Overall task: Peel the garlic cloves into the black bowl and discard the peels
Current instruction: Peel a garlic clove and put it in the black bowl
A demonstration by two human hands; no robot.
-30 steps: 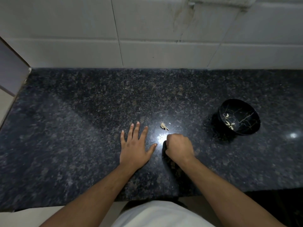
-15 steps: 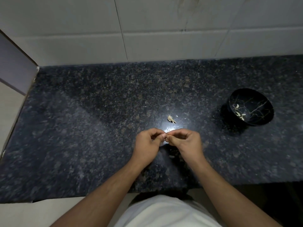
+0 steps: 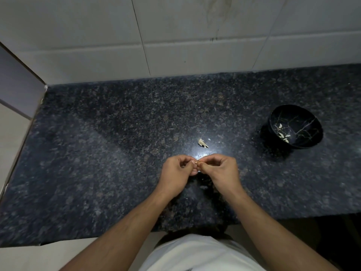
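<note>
My left hand (image 3: 176,171) and my right hand (image 3: 221,170) meet fingertip to fingertip just above the dark granite counter (image 3: 97,153). Between them they pinch a small garlic clove (image 3: 197,163), mostly hidden by the fingers. A scrap of pale garlic peel (image 3: 203,143) lies on the counter just beyond the hands. The black bowl (image 3: 304,124) with gold crack lines stands at the right, holding several peeled white cloves (image 3: 282,133).
A white tiled wall (image 3: 175,36) rises behind the counter. The counter's left end meets a side wall (image 3: 17,89). Its front edge runs close to my white shirt (image 3: 195,255). A bright light reflection sits on the stone near the hands.
My left hand lifted from lying flat on the counter and joined my right hand; both now pinch the clove together. The camera view shifted slightly, moving the bowl rightward in frame.
</note>
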